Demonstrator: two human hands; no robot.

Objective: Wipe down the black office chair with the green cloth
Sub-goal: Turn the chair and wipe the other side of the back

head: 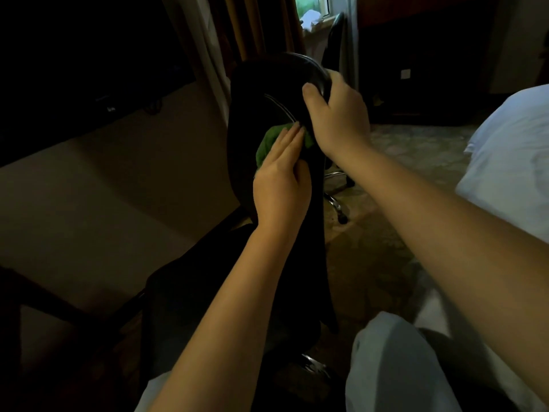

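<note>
The left hand (280,185), fingers straight, presses the crumpled green cloth (269,144) against the upper backrest of the black padded office chair (267,81), while the right hand (335,114) grips the backrest's curved top edge, just above the cloth.

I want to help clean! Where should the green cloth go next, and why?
Probably the left hand should slide the green cloth down the black office chair: it sits high on the back, and the right hand grips the top.
</note>
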